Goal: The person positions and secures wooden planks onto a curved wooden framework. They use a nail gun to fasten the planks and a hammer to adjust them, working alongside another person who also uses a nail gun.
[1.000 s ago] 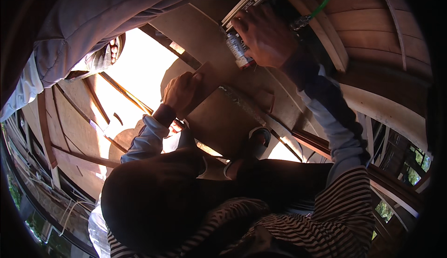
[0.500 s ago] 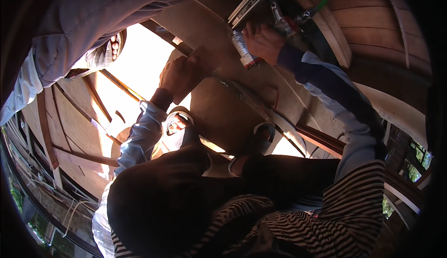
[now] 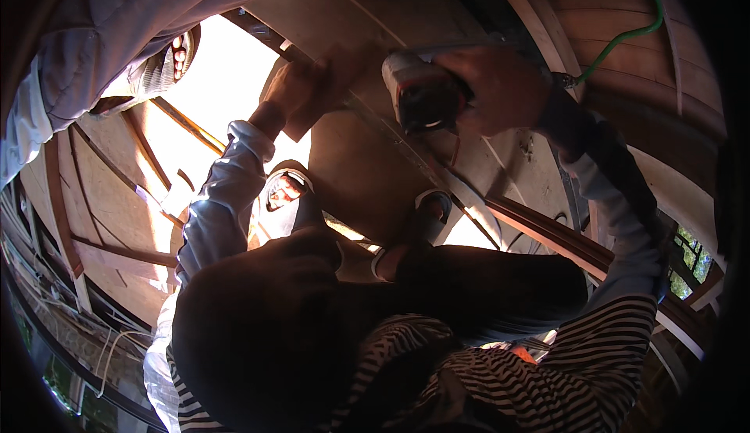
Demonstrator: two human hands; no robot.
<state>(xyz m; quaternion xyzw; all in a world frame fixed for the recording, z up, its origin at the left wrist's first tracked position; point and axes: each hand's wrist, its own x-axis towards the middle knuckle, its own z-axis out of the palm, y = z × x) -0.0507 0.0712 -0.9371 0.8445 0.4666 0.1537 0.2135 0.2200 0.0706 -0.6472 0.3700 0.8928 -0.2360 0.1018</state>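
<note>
My right hand (image 3: pixel 500 85) is wrapped round an air nail gun (image 3: pixel 426 97), lifted above the boards, its rounded end facing up toward me. My wrist and palm cover much of its body. To its left, my left hand (image 3: pixel 295 85) pinches a flat brown piece of wood (image 3: pixel 337 78), held over the dark panel (image 3: pixel 351 175) between my feet. Shadow blurs the wood's far edge, and whether it touches the panel I cannot tell.
A green air hose (image 3: pixel 652 27) curves from behind my right wrist. At upper left another person's sandalled foot (image 3: pixel 176 62) stands beside bright light. Wooden strips (image 3: pixel 187 124) lie at left; a brown beam (image 3: pixel 547 234) runs at right.
My right hand has taken the nail gun by its body and raised it toward me, turning it; before, it lay lower and farther off. My left hand shifted slightly with the wood.
</note>
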